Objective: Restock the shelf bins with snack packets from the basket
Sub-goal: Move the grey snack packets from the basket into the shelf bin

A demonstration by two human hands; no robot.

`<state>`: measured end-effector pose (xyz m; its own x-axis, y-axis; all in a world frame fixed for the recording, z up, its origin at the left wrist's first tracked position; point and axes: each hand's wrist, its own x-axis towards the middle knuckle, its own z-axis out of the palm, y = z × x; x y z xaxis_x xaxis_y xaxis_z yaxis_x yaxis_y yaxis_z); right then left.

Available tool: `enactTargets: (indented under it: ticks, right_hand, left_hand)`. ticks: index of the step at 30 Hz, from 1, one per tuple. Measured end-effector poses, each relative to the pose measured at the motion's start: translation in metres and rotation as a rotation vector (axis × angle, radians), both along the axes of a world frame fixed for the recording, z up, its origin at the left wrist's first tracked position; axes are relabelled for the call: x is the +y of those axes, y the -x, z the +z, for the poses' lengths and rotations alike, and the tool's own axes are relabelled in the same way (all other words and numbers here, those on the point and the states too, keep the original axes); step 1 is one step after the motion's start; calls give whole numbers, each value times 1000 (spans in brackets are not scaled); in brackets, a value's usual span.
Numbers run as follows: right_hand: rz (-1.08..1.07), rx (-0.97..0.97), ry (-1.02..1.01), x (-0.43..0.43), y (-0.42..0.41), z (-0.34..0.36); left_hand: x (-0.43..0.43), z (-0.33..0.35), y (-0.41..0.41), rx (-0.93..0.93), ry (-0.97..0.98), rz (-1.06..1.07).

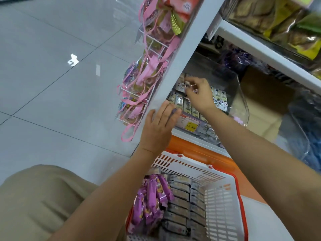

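Note:
A white plastic basket point(218, 202) with an orange rim stands below me, holding purple snack packets point(152, 193) on its left and rows of grey packets point(180, 206) beside them. Above it, a clear shelf bin point(241, 101) holds rows of small grey-white packets point(180, 101). My right hand point(199, 94) is inside the bin and pinches small packets point(188, 85) at its fingertips. My left hand point(158, 126) rests flat with straight fingers against the bin's front left edge, next to a yellow price tag point(191, 126).
A white shelf upright point(180, 66) runs diagonally, with a wire rack of pink-ribboned bags point(139, 94) hanging on its left. An upper shelf point(260, 51) carries yellow-green snack bags. Another clear bin with blue packets point(312, 136) sits right. Grey tiled floor lies left; my knee is bottom left.

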<state>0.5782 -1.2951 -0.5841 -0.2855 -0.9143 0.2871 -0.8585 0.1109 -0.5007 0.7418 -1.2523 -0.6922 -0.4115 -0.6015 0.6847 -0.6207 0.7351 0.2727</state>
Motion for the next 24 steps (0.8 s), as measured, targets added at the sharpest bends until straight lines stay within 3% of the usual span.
enactTargets:
  ticks: [9, 15, 20, 24]
  right_hand:
    - [121, -221, 174, 107, -15, 16]
    - [80, -347, 149, 188, 1, -32]
    - [-40, -339, -37, 241, 27, -101]
    - [-113, -302, -262, 276, 53, -158]
  left_hand:
    - [37, 27, -2, -122, -228, 95]
    - [72, 22, 12, -185, -248, 111]
    - [95, -8, 33, -480, -169, -91]
    - [99, -33, 50, -818, -340, -202]
